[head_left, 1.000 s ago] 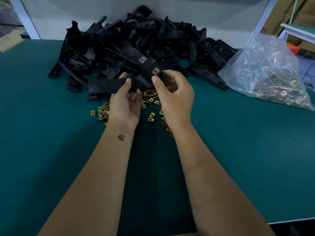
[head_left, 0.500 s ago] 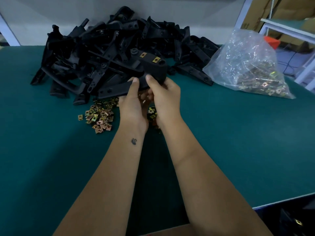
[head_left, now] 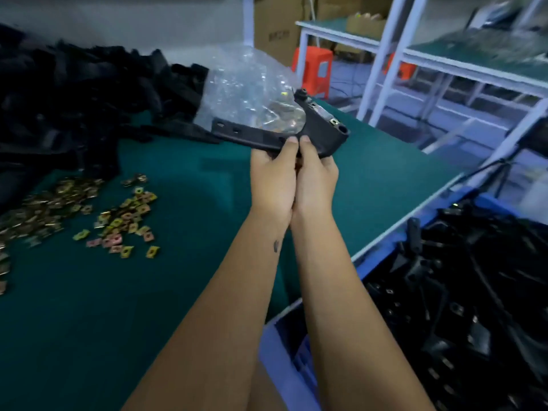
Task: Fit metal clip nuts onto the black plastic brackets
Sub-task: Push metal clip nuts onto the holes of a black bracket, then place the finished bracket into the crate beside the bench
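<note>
Black plastic bracket (head_left: 296, 134) is being held up off the surface (head_left: 178, 292) by both hands, thumbs pressing side by side on its lower edge, fingers curling underneath. Left hand (head_left: 271, 185) and right hand (head_left: 317, 182) are touching each other, both gripping the bracket. Metal clip nuts are showing on its upper right arm, one visible near the end (head_left: 334, 122), so fitting on this piece is looking finished.

Compared with half a second ago, the view is swinging hard to the right and the bracket is travelling away from the unfitted bracket pile (head_left: 74, 93) toward the table edge. Blue crate (head_left: 284, 360) full of black brackets is now coming into view at lower right, below the surface; some parts in it are showing clip nuts. Judgement: the person is moving to drop the finished bracket into that crate, meaning one more unit done.

Loose clip nuts (head_left: 118, 221) are lying scattered on the surface at left, well apart from the hands. Clear plastic bag (head_left: 246, 84) of more nuts is sitting behind the bracket. Frame is motion-blurred; fine details are unclear.
</note>
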Action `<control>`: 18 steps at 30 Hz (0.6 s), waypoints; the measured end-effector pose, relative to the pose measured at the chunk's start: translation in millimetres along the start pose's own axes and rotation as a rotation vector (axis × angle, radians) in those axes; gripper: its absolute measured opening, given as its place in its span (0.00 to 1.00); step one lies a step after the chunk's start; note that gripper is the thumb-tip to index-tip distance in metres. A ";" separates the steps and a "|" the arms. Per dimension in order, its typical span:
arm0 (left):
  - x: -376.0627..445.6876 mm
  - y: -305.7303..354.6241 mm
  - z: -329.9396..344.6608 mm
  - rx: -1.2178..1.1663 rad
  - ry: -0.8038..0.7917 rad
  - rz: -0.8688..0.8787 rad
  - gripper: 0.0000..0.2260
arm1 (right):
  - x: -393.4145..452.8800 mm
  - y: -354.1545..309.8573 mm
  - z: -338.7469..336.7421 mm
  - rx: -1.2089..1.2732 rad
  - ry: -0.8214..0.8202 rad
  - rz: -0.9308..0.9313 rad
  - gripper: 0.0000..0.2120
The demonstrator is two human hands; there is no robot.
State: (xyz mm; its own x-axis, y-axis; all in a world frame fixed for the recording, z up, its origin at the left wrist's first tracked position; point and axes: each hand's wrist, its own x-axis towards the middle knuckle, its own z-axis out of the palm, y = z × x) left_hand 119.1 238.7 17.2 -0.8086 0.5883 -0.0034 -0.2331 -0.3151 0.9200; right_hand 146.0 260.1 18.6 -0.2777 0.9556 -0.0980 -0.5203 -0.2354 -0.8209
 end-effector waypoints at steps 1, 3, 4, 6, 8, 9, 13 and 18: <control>-6.6 -11.0 16.0 0.035 -0.060 -0.004 0.05 | 4.9 -8.8 -17.5 0.002 0.064 -0.024 0.06; -26.9 -33.2 51.6 0.172 -0.197 -0.039 0.11 | 10.5 -29.1 -57.7 -0.017 0.210 -0.066 0.06; -36.6 -44.7 65.4 0.255 -0.251 -0.059 0.13 | 12.0 -37.8 -77.7 -0.033 0.290 -0.074 0.06; -61.8 -59.8 93.9 0.352 -0.370 -0.091 0.13 | 11.9 -56.5 -117.5 -0.063 0.438 -0.069 0.06; -91.3 -69.6 119.9 0.384 -0.543 -0.178 0.12 | 10.5 -73.6 -153.1 -0.057 0.479 -0.068 0.06; -106.0 -74.9 130.9 0.392 -0.588 -0.210 0.11 | 7.6 -82.8 -166.8 -0.063 0.464 -0.058 0.07; -135.5 -104.9 157.6 0.421 -0.584 -0.303 0.05 | -2.6 -105.5 -214.1 -0.023 0.576 -0.065 0.12; -146.8 -117.6 159.3 0.519 -0.939 -0.438 0.20 | 22.6 -124.0 -270.5 0.105 0.861 -0.132 0.03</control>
State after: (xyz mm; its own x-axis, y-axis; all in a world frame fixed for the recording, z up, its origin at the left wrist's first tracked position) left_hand 351.3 308.0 -28.0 0.0566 0.9613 -0.2695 0.0311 0.2681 0.9629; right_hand 422.7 358.8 -34.0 0.4743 0.7674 -0.4314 -0.5887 -0.0879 -0.8036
